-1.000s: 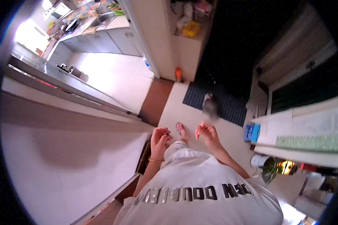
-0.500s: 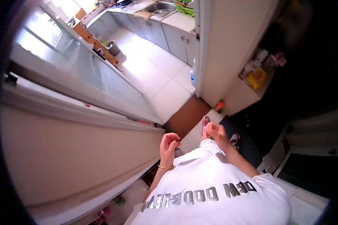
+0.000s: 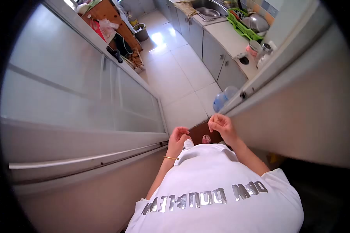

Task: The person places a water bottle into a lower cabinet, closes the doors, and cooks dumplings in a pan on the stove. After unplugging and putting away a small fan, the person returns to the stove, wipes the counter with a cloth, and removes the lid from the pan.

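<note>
My left hand is raised in front of my white shirt, its fingers loosely bent with a gap to the thumb. Nothing shows in it, and a gold bangle circles its wrist. Level with it on the other side is my right hand, its fingers curled in and touching; I see no object there. Both hands are in the air, apart from each other. Below them a foot stands on the brown doorway threshold.
A sliding glass door flanks me on the left, a wall on the right. Beyond lie a white tiled floor, a large plastic water bottle, a bin, a wooden cabinet, and a counter with a sink and green dish rack.
I have moved forward into the doorway, and the view has turned to the right. The kitchen is closer, and the dark floor at right has mostly left view. Both hands keep their curled pose.
</note>
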The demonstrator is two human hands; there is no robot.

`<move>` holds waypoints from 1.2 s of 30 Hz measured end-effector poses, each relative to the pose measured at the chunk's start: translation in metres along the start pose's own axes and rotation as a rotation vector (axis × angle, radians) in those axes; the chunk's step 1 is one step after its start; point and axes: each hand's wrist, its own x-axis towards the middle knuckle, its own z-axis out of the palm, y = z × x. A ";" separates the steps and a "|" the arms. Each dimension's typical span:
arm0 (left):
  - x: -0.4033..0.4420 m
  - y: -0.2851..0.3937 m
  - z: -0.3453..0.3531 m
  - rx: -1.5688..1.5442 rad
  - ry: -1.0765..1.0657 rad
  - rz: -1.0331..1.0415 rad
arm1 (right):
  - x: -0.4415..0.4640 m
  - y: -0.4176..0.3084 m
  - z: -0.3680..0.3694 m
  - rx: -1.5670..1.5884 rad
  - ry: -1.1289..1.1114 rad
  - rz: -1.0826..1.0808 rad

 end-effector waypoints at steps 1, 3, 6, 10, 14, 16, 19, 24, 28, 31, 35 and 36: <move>0.014 -0.004 -0.002 0.026 -0.010 -0.070 | 0.014 -0.002 -0.003 0.001 -0.015 0.019; 0.045 -0.011 -0.009 0.079 -0.037 -0.214 | 0.041 -0.005 -0.010 0.005 -0.038 0.054; 0.105 -0.027 -0.026 0.308 -0.084 -0.287 | 0.077 -0.002 -0.026 0.042 -0.024 0.098; 0.217 -0.064 -0.073 0.721 -0.110 -0.282 | 0.138 0.002 -0.050 0.038 0.085 0.075; 0.346 -0.081 -0.138 1.088 -0.101 -0.313 | 0.240 -0.006 -0.052 0.052 0.217 0.000; 0.409 -0.061 -0.172 1.256 -0.075 -0.349 | 0.301 -0.022 -0.045 0.064 0.255 -0.030; 0.485 -0.022 -0.231 1.490 0.001 -0.422 | 0.387 -0.033 -0.038 0.048 0.218 -0.060; 0.559 0.045 -0.290 1.792 0.242 -0.565 | 0.506 -0.035 -0.029 0.054 0.142 -0.007; 0.590 0.002 -0.355 2.009 0.124 -0.936 | 0.600 -0.033 -0.034 0.068 0.065 0.024; 0.607 -0.006 -0.356 1.948 0.058 -1.240 | 0.672 -0.038 -0.046 0.036 -0.004 0.078; 0.632 -0.007 -0.369 1.840 0.171 -1.402 | 0.776 -0.036 -0.076 0.030 -0.102 0.154; 0.642 -0.011 -0.378 1.769 0.216 -1.512 | 0.804 -0.041 -0.081 0.018 -0.112 0.176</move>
